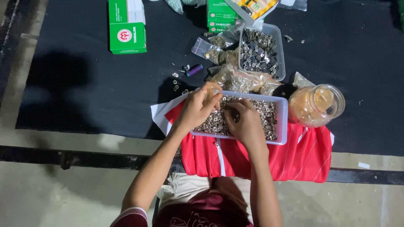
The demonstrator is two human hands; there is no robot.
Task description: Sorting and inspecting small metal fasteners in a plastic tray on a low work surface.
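Both hands down in a shallow clear plastic tray (281, 110) packed with small silvery metal rings (269, 115), sitting dead centre on a folded red cloth with thin white stripes (294, 157). Left hand (198, 107) at the tray's 9 o'clock corner, fingers curled and pinched on something small and pale at the tips, too tiny to make out. Right hand (246, 122) just beside it toward 3 o'clock, palm down on the pile, fingers bent into the rings; couldn't tell whether anything was actually gripped. Hands nearly touching at the fingertips.

Around the tray:
- at 12 o'clock, a second clear tub (275, 52) full of darker metal bits, with crinkly plastic bags of brassy parts (240, 80) wedged between the two containers
- at 3 o'clock, a round clear jar (317, 105) tipped on its side, yellowish stuff inside, touching the tray's corner
- at 11 o'clock, well apart, a green and white carton (127, 27), another one like it (221, 17) near 12
- small purple cylinder (194, 70) and a few loose pieces on the black table mat (92, 84) between the carton and the tray

White paper (159, 115) peeking out from under the red cloth at 9 o'clock.
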